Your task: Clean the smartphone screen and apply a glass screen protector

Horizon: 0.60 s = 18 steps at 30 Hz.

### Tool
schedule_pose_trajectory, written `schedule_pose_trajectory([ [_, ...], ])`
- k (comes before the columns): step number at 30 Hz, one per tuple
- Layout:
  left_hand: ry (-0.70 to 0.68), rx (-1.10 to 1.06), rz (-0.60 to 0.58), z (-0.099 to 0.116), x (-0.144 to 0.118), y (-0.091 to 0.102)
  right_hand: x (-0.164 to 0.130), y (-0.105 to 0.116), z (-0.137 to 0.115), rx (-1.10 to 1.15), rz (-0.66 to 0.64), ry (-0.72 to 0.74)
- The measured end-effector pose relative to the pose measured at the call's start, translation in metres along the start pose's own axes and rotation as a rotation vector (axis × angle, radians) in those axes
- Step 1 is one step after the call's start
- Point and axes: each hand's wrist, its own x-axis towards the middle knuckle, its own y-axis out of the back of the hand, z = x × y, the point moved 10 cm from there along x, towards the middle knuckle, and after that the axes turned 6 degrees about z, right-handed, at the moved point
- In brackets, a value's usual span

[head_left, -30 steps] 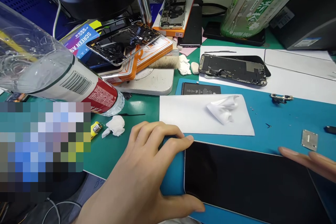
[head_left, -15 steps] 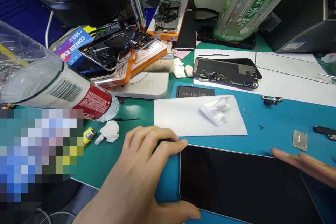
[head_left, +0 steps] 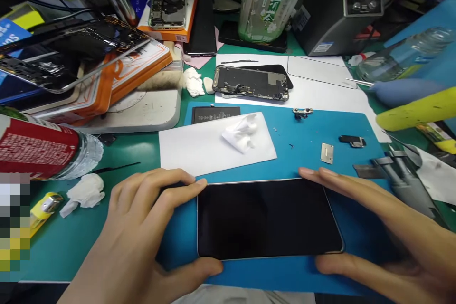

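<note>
The black-screened phone (head_left: 267, 218) lies face up low in the frame's centre on the blue mat (head_left: 302, 128), its long axis running left to right. The left hand (head_left: 142, 232) and right hand (head_left: 384, 228) bracket its short ends, fingers spread and touching its corners, not clamped. Just above it lie a white sheet (head_left: 199, 145) with a crumpled wipe (head_left: 241, 132), a small metal plate (head_left: 327, 153), and farther up an opened phone chassis (head_left: 251, 83).

**Bright, even light over a wide-angle view**

Soft light from above fills the bench (head_left: 142, 228) evenly, leaving only faint shadows under each hand. The dark phone screen (head_left: 267, 218) shows almost no glare. Edges bend and stretch, the bottle (head_left: 39, 149) at left looms large, and a pixelated patch (head_left: 14, 232) covers the lower left corner.
</note>
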Motion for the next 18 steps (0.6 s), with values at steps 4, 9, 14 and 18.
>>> schedule_pose_trajectory([
  [4,-0.022,-0.022,-0.002,-0.0029,-0.0009,-0.0003,0.0029,0.0018,-0.0079,0.064,-0.015,-0.010],
  [9,-0.030,-0.040,-0.016,-0.0077,-0.0026,-0.0013,-0.0004,-0.0031,-0.0042,0.083,-0.099,-0.088],
  [14,-0.051,-0.027,-0.024,-0.0068,-0.0040,-0.0008,0.0013,-0.0019,-0.0053,0.103,-0.085,-0.082],
  [18,-0.053,-0.022,-0.039,-0.0060,-0.0033,-0.0018,0.0013,-0.0030,-0.0062,0.116,-0.102,-0.078],
])
